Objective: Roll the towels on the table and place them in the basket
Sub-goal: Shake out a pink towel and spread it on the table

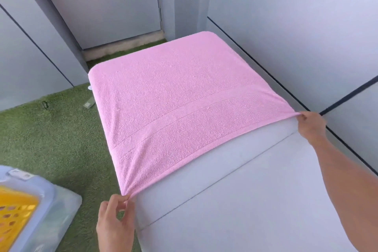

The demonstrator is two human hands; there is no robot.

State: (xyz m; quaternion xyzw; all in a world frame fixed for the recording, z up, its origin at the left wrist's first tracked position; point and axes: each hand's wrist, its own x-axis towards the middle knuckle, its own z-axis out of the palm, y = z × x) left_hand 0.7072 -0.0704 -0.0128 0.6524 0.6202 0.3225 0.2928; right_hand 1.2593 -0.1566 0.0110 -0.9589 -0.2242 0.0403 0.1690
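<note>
Your left hand [114, 225] sits lowest and closest to you, thumb and fingertips pinching the near-left corner of the pink terry-cloth towel [173, 96]. Your right hand [311, 127] reaches further out along the right side and pinches the near-right corner, fingers curled round the cloth. Both corners are drawn taut, with creases fanning out from each pinch.

Away from both hands, the towel lies spread over the far half of the pale grey table [245, 200], its far edge and left side draping over the table's rim. The hemmed edge strung between your hands is the line to roll along; the roll would travel away from you, toward the far end.

Its pile looks soft and even, with a flat woven band running parallel to the near hem.

At lower left, the yellow perforated plastic basket [14, 217] sits well apart from the towel, nearer your left hand.
</note>
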